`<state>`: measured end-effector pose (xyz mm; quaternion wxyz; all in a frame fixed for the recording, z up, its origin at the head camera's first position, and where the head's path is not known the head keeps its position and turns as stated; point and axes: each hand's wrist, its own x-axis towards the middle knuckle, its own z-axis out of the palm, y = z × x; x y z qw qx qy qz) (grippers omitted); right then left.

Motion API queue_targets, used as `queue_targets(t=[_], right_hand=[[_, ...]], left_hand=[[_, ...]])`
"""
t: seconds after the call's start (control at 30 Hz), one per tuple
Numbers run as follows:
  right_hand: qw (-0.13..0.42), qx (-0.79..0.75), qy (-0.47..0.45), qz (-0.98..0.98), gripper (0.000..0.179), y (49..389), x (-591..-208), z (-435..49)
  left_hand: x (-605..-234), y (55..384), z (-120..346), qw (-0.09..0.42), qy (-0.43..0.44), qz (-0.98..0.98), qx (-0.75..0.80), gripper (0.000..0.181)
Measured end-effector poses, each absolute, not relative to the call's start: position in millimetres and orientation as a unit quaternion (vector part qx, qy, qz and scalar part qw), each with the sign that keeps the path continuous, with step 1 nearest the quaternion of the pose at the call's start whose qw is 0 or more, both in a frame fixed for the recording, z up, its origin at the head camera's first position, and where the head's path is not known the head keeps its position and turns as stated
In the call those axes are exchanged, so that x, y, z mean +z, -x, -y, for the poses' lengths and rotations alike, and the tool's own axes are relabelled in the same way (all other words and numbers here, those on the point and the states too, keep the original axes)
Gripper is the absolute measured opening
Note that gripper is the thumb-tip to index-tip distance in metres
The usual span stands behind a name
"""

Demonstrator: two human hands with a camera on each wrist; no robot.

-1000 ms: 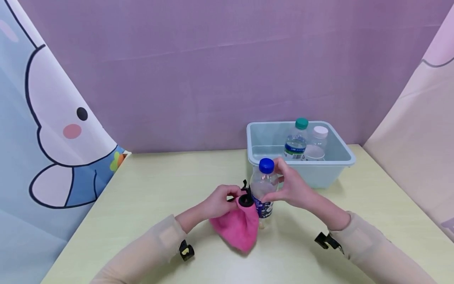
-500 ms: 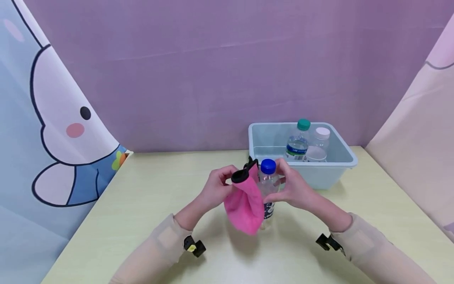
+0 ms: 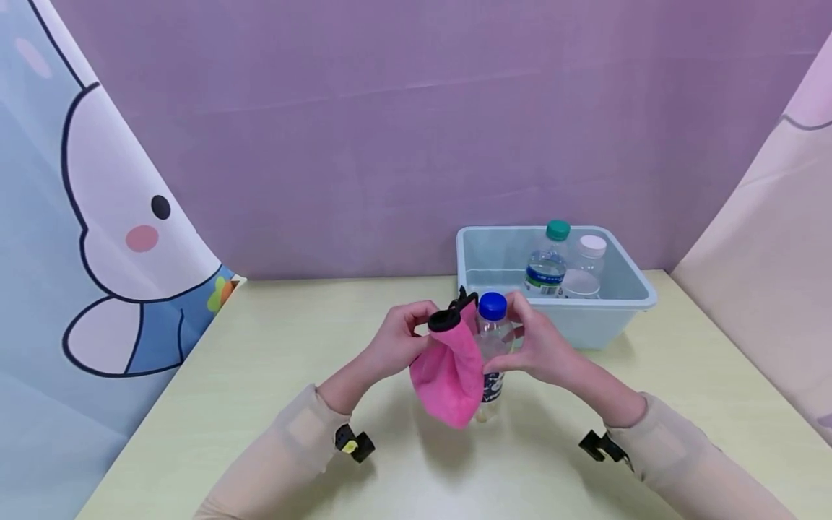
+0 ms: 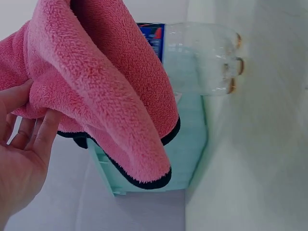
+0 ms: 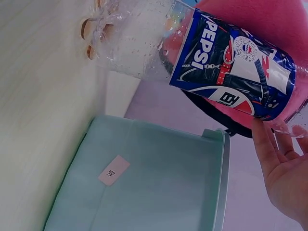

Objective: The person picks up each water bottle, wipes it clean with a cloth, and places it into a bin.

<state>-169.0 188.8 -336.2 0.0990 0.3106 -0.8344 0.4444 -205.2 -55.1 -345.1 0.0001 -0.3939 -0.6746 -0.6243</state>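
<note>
My left hand point(image 3: 398, 345) pinches a pink fleecy cloth point(image 3: 451, 383) with black edging, which hangs folded above the table. In the left wrist view, the thumb and fingers grip a fold of the cloth point(image 4: 91, 82). Against the cloth's right side stands a clear plastic Pepsi bottle point(image 3: 495, 338), upright, with a blue cap. My right hand point(image 3: 542, 347) holds this bottle from the right, thumb near the label. The dark blue label point(image 5: 231, 62) shows in the right wrist view, with the cloth behind it. Whether the bottle's base touches the table is hard to tell.
Behind my right hand sits a light blue plastic bin point(image 3: 585, 321) on the pale table point(image 3: 312, 325). In it are a green-capped bottle point(image 3: 547, 263) and a white-capped bottle point(image 3: 585, 271). A small paper label point(image 5: 114, 170) is stuck on the bin. A purple curtain hangs behind.
My left hand has raised the pink cloth off the table and brought it up against the bottle. The right hand has kept its hold on the bottle, nearly still.
</note>
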Motion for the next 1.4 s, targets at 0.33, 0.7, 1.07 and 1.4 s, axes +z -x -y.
queue_targets(t=[0.33, 0.7, 1.07, 1.4], right_hand=[[0.109, 0.442, -0.307, 0.836, 0.073, 170, -338, -190], [0.109, 0.444, -0.309, 0.834, 0.072, 170, -340, -190], [0.116, 0.443, -0.314, 0.832, 0.074, 172, -340, -190], [0.113, 0.443, -0.315, 0.831, 0.075, 171, -340, -190]], left_hand=[[-367, 208, 55, -0.018, 0.399, 0.709, -0.581, 0.012], [-386, 205, 59, -0.069, 0.401, 0.768, -0.495, 0.016], [-374, 208, 55, -0.008, 0.396, 0.720, -0.569, 0.014], [-350, 208, 51, 0.024, 0.395, 0.673, -0.625, 0.010]])
